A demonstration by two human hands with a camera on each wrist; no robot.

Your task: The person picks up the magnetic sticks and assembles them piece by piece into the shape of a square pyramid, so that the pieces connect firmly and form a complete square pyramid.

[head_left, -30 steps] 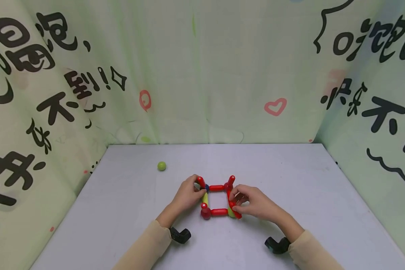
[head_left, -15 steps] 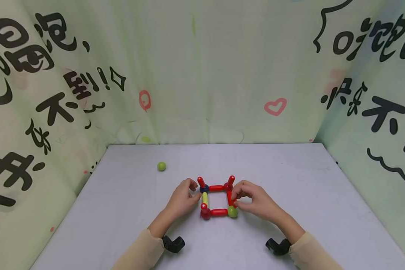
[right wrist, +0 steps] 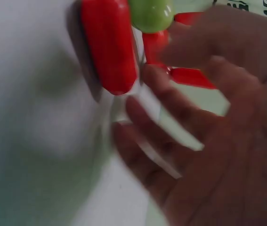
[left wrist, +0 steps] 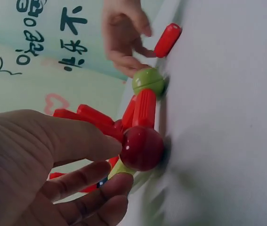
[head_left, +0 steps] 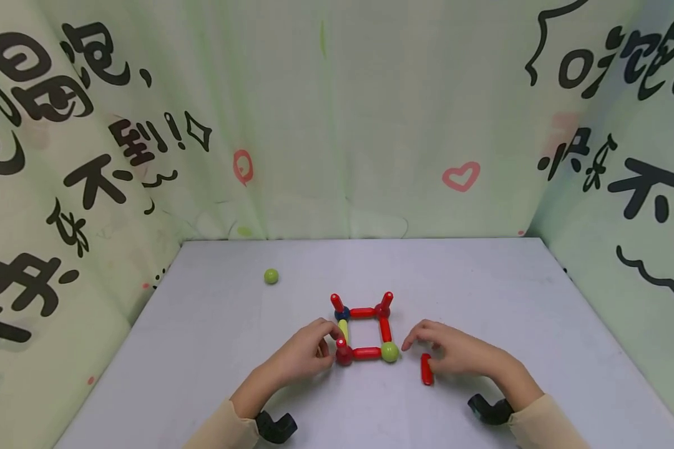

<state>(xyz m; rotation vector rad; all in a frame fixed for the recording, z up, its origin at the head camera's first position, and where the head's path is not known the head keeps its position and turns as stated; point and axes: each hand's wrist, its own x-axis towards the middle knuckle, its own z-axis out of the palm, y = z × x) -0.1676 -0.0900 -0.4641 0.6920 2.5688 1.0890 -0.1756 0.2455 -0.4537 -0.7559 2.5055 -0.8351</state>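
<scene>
A square frame of rods and balls lies on the table. Its front-left dark red ball (head_left: 344, 355) carries an upright red rod, and a green ball (head_left: 390, 352) forms the front-right corner. My left hand (head_left: 305, 349) is at the dark red ball, thumb tip right at its side and the other fingers loosely bent below in the left wrist view. Right of the frame, a loose red rod (head_left: 426, 370) lies on the table. My right hand (head_left: 460, 350) is over and beside this rod, fingers spread and slightly blurred in the right wrist view.
The frame's back corners, a dark blue ball (head_left: 342, 313) and a red ball (head_left: 382, 311), each bear an upright rod. A yellow rod (head_left: 344, 330) forms the left side. A separate green ball (head_left: 271, 276) sits farther back left. Printed curtains surround the table (head_left: 483, 280).
My left hand has come from the blue ball toward the front-left ball. My right hand has moved right, away from the frame; the red rod it held now lies beside it.
</scene>
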